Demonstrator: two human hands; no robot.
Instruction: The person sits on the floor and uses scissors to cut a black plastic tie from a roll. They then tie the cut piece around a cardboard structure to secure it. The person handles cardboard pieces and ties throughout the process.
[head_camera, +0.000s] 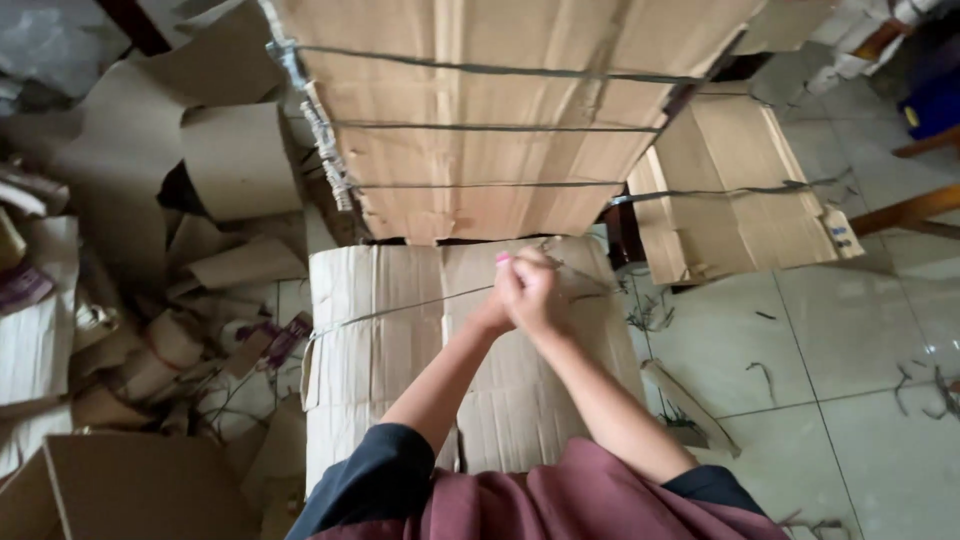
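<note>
Both hands, left (497, 300) and right (535, 290), are pinching a thin strap (400, 310), fingers clamped together on it, atop the cardboard stack (370, 360). Strap likely stiff, slippery; cardboard looks bulky.

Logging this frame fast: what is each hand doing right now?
Left hand: mostly hidden behind the right; closed at the grey string, grip cannot be told.
Right hand: closed, pinching the string over the flattened cardboard bundle.
</note>
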